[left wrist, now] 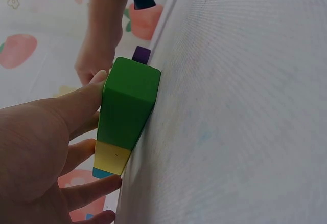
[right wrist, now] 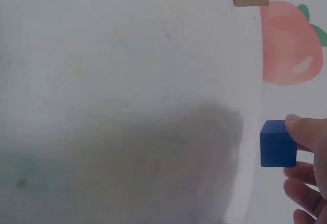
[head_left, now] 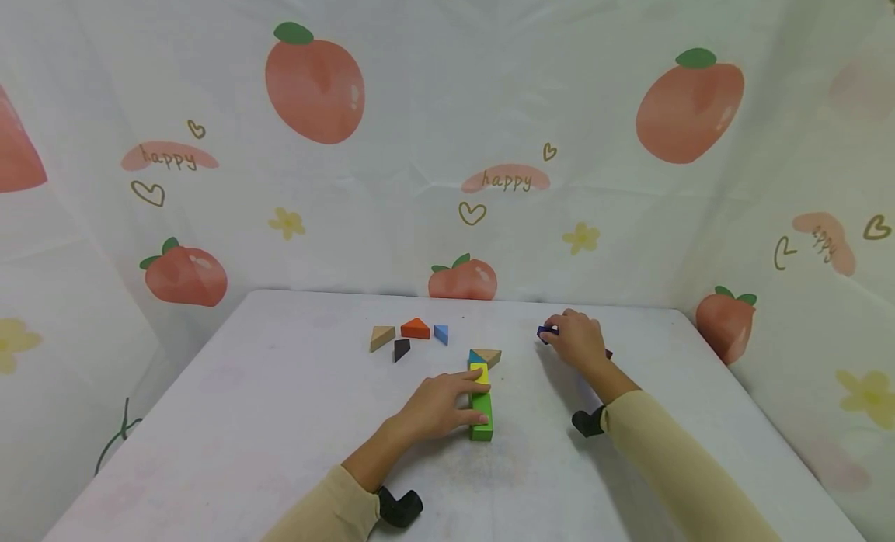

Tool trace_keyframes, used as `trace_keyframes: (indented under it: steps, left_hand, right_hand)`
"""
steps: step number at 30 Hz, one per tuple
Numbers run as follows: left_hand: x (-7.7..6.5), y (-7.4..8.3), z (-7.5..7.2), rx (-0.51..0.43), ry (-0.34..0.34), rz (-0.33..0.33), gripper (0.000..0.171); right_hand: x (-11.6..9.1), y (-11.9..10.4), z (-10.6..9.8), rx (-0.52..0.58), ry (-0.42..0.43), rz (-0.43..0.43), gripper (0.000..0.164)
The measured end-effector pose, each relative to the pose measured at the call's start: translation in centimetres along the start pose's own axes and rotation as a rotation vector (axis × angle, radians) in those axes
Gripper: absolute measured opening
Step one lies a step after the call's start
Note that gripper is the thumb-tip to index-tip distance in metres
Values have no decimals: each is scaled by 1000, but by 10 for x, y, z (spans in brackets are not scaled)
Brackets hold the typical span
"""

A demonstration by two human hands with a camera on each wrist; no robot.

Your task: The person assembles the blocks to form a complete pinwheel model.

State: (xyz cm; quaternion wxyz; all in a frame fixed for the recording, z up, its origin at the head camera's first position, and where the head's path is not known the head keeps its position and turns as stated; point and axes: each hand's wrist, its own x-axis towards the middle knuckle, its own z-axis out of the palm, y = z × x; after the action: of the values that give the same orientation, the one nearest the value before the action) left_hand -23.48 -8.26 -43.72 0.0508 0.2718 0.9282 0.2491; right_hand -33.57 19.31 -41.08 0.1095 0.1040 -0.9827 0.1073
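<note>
My left hand [head_left: 437, 406] rests at a row of wooden blocks, its fingers fairly straight. The thumb touches the long green block [head_left: 481, 432], and the fingertips reach the yellow block [head_left: 478, 367] behind it. At the row's far end lie a teal triangular block [head_left: 475, 358] and a natural-wood triangular block [head_left: 491, 357]. Further right, my right hand [head_left: 576, 340] pinches a dark blue block [right wrist: 278, 144] between thumb and fingers, close over the tabletop. A small dark block [head_left: 609, 354], partly hidden behind that wrist, looks purple in the left wrist view.
Loose blocks lie toward the table's back: a wooden triangle [head_left: 382, 338], an orange triangle [head_left: 416, 329], a light blue triangle [head_left: 441, 334] and a black piece [head_left: 402, 349]. The white table [head_left: 266, 418] meets a peach-printed curtain [head_left: 405, 177] at the back.
</note>
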Motion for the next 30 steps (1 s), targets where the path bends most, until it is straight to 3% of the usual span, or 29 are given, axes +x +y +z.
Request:
trace_keyframes:
  steps: [8, 30]
  left_hand:
    - [1, -1, 1, 0, -18, -23, 52]
    - [1, 0, -1, -8, -11, -12, 52]
  right_hand:
    - [7, -8, 5, 19, 6, -25, 26]
    - [20, -37, 19, 68, -4, -79, 24]
